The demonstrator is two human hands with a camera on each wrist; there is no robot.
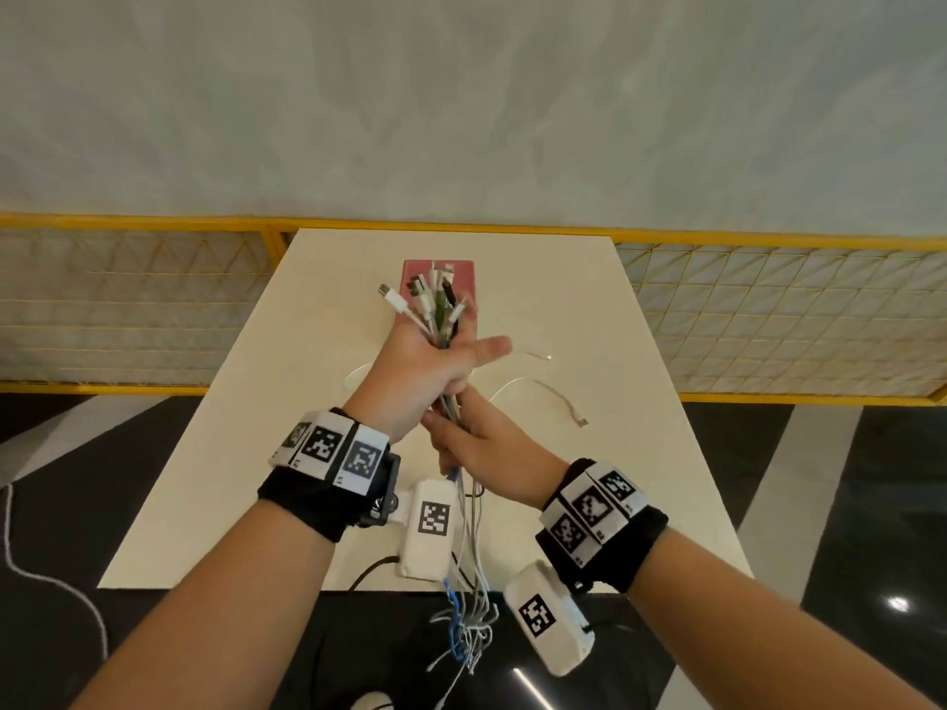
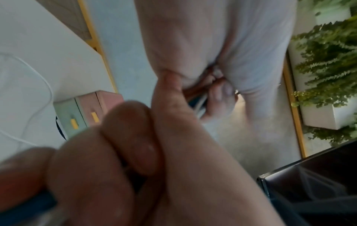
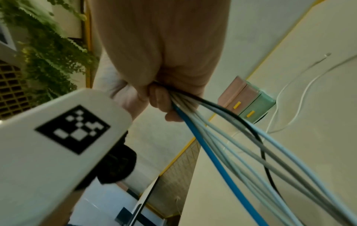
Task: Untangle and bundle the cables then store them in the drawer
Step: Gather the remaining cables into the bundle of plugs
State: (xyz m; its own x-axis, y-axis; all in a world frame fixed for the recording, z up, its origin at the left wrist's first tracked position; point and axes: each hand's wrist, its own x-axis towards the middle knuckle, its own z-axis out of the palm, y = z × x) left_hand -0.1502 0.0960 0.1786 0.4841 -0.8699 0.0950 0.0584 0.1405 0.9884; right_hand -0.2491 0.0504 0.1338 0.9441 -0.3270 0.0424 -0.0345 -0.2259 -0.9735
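A bundle of cables [image 1: 440, 320], white, grey, black and one blue, stands nearly upright above the worktop [image 1: 589, 310], its long axis running from the plug ends fanned out at the top, pointing up and away from the person, down to loose tails hanging past the worktop's near edge. The left hand [image 1: 410, 371] is wrapped around the bundle just below the plugs, thumb stretched out to the right. The right hand [image 1: 476, 448] grips the same strands directly beneath it, the two hands touching. Behind the bundle, a small pink and mint drawer unit [image 3: 249, 100] with yellow handles sits at the worktop's far side. Two loose white cables [image 1: 543, 392] lie on the surface to the right.
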